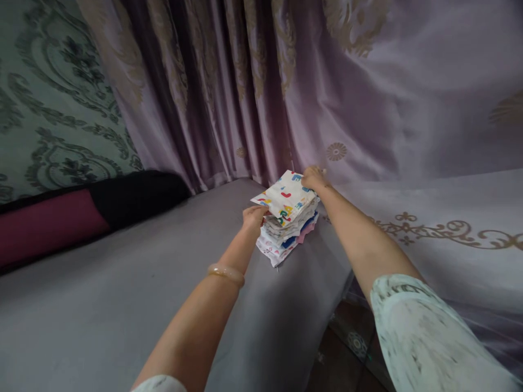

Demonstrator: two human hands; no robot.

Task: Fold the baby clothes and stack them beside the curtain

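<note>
A stack of folded cloths (pixel 280 245) stands near the far corner of a grey-covered bed (pixel 163 294). On its top lies a white cloth with colourful letter prints (pixel 281 196). My left hand (pixel 255 216) pinches the near-left edge of this top cloth. At its far-right corner, my right hand (pixel 314 178) has its fingers closed on the same cloth. Below it, white, blue and pink layers show at the side of the stack.
Purple curtains (pixel 229 87) hang behind the bed and along its right side. A black and dark red padded object (pixel 53 223) lies along the left edge, against green patterned wallpaper (pixel 61 98). Dark floor (pixel 347 348) shows at the lower right.
</note>
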